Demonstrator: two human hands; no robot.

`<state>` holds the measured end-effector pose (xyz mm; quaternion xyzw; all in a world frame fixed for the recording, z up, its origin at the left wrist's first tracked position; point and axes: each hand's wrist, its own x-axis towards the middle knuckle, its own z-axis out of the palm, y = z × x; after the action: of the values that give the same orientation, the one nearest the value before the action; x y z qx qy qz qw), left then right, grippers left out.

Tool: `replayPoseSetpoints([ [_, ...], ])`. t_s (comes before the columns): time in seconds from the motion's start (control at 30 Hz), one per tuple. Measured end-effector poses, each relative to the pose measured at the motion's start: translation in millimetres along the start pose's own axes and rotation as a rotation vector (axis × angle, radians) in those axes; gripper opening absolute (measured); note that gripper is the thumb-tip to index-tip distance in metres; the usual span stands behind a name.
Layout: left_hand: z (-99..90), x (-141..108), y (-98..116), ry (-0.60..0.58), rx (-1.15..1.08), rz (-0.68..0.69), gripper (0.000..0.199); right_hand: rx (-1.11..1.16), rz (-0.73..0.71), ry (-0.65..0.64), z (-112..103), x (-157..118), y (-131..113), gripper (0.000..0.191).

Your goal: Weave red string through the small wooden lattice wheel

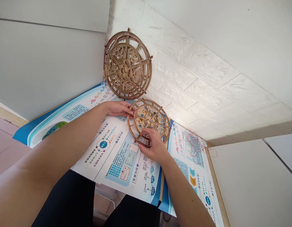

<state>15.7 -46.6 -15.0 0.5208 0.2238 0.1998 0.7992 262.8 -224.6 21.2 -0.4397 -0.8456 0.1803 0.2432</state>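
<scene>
A round openwork frame (151, 120), gold-brown with spokes and scroll patterns, is between my two hands, over the poster-covered table. My left hand (121, 108) grips its left rim, fingers partly behind it. At the near edge, my right hand (153, 144) has its thumb and fingers closed around the rim. Thin reddish wire runs along parts of this frame. Behind it, a larger stack of similar round frames (127, 64) leans upright against the wall, with red and white wires wound around its edge.
Printed blue-and-white posters (108, 157) cover the table. A tangle of thin red and white wires (195, 145) lies at the right. A white brick-pattern wall (183, 63) rises behind, with grey panels (48, 63) at the left and white panels (256, 176) at the right.
</scene>
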Motion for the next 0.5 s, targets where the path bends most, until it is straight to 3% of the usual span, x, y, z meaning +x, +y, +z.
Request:
replayPoseSetpoints([
  [0.17, -1.9, 1.1, -3.0, -0.004, 0.004, 0.005, 0.033, 0.029, 0.018, 0.014, 2.8, 1.1, 0.7, 0.052],
  [0.5, 8.0, -4.2, 1.8, 0.099, 0.036, -0.030, 0.039, 0.082, 0.011, 0.048, 5.5, 0.5, -0.4, 0.047],
])
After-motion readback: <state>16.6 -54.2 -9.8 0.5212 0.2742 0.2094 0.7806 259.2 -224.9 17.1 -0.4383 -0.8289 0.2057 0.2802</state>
